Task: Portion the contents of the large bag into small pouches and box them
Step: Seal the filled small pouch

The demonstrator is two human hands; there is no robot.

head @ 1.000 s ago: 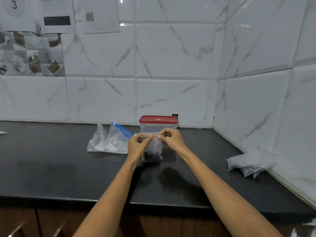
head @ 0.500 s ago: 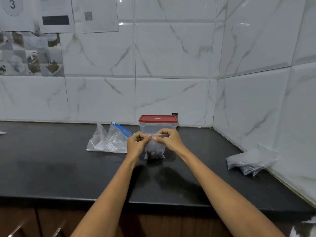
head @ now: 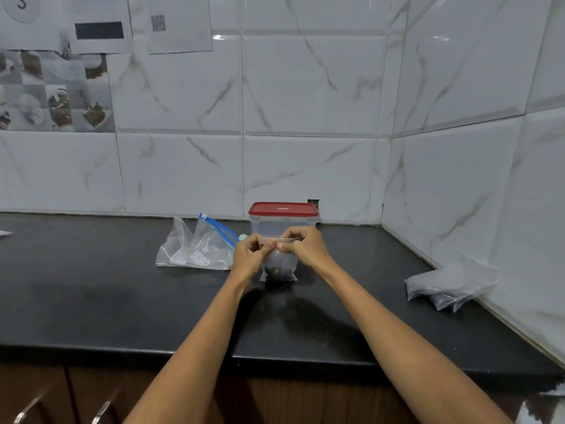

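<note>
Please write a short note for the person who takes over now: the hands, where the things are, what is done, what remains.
Left hand and right hand both pinch the top edge of a small pouch with dark contents, at the counter's middle. Large bag lies to its left, looking nearly empty. Box stands behind, red lid on. Filled pouches lie at the right wall. Left: finish sealing, open the box, put the pouches in.

Dark contents of the small pouch [head: 277, 266] too small to identify; wall papers [head: 101, 24] cut off.
</note>
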